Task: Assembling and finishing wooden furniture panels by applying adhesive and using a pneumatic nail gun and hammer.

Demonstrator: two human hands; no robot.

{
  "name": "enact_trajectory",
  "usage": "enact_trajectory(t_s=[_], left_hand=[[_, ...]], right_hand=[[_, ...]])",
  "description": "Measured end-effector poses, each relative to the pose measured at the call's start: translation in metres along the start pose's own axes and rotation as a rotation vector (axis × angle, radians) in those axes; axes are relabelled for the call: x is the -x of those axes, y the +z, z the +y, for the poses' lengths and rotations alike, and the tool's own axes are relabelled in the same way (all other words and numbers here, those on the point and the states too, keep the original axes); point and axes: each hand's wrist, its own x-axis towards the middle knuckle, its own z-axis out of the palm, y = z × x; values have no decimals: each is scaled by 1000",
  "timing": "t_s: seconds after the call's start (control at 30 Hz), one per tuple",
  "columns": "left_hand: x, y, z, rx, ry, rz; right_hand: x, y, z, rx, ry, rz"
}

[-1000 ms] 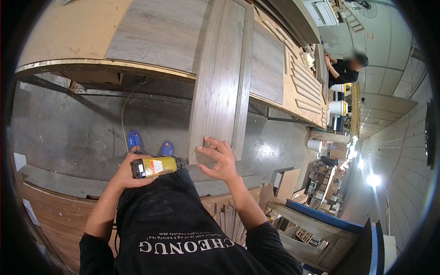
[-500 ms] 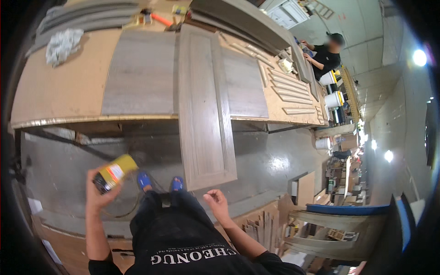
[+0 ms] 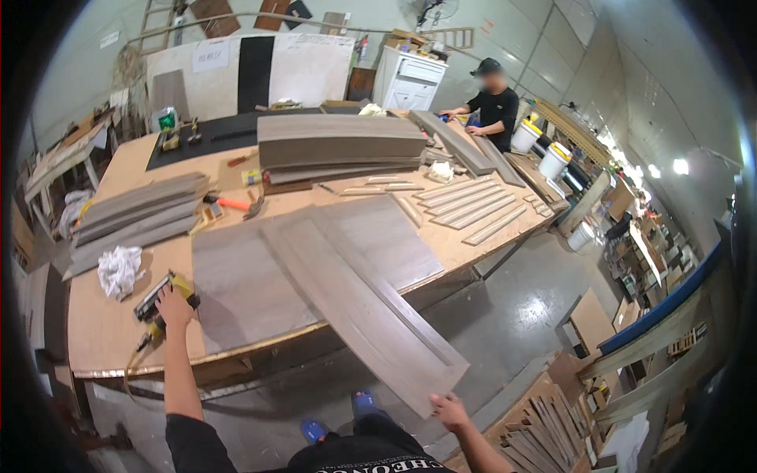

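Note:
My left hand [image 3: 174, 307] is closed around a yellow and black nail gun [image 3: 153, 296] at the left of the workbench. A hose fitting [image 3: 144, 340] shows below the gun, near the bench's front edge. My right hand [image 3: 449, 411] grips the near corner of a long grey-brown panelled door [image 3: 359, 311]. The door lies slantwise, its far end on a wide flat grey board [image 3: 252, 284] and its near end sticking out past the bench edge. Beside the nail gun lies a crumpled white cloth [image 3: 120, 272].
Stacked grey boards [image 3: 339, 142] stand at the bench's back, with more planks [image 3: 138, 213] at left. An orange-handled hammer [image 3: 236, 205] lies between them. Light wooden strips [image 3: 473, 206] are at right. A co-worker [image 3: 493, 106] stands at the far right, near white buckets [image 3: 554, 160].
My left hand has brought the nail gun from above the floor to the bench. My right hand, free before, now holds the door's corner. The door slants more, and the view has tilted up.

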Motion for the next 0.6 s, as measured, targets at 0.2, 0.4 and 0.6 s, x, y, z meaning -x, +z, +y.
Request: enact_trajectory(t_s=[0.2,0.4,0.6], left_hand=[[-8,16,130,418,341,194],[12,49,212,313,159,250],[90,54,127,318,-48,324]], right_hand=[[-54,-64,-68,-7,-390,311],[-185,-97,-131,158,-559,341],[-222,2,-241,963,-794,574]])
